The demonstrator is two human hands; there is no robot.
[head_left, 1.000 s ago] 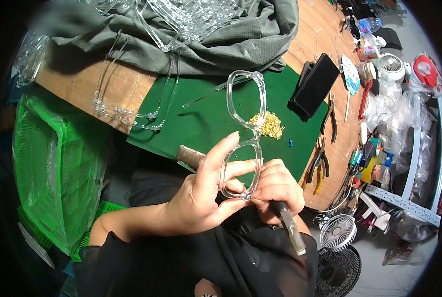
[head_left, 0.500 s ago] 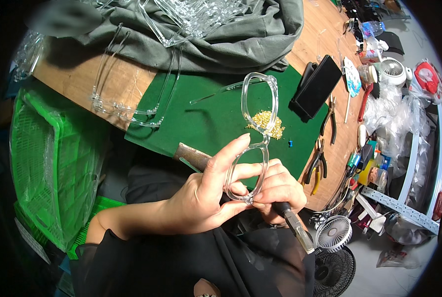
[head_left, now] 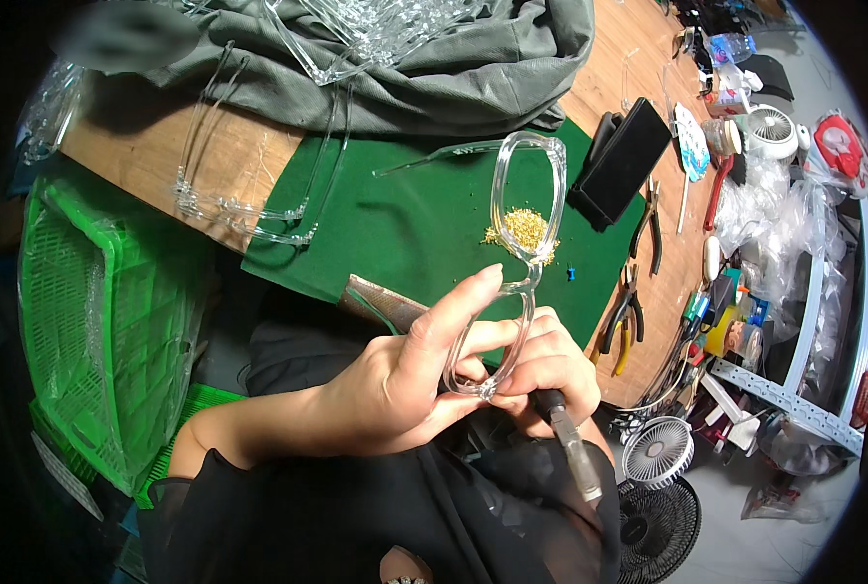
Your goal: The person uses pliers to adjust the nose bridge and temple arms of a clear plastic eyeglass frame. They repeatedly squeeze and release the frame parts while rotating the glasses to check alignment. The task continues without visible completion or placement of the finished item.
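Note:
My left hand grips a clear plastic eyeglass frame by its lower rim, index finger raised along the bridge. The frame stands on end, with one clear temple reaching left from its far rim. My right hand is closed, its thumb and fingertips at the frame's near corner. That hand also holds a screwdriver-like tool with a dark collar and a pale handle pointing down right. Its working tip is hidden. Behind the far lens lies a heap of tiny gold-coloured pieces on a green mat.
Other clear frames lie at the left table edge, and more are heaped on grey cloth. To the right are a black phone, pliers, a blue pin and a small fan. A green crate stands left.
The frame's far rim has tipped a little to the right and away. The tool's handle end has swung slightly left. Both hands keep their hold.

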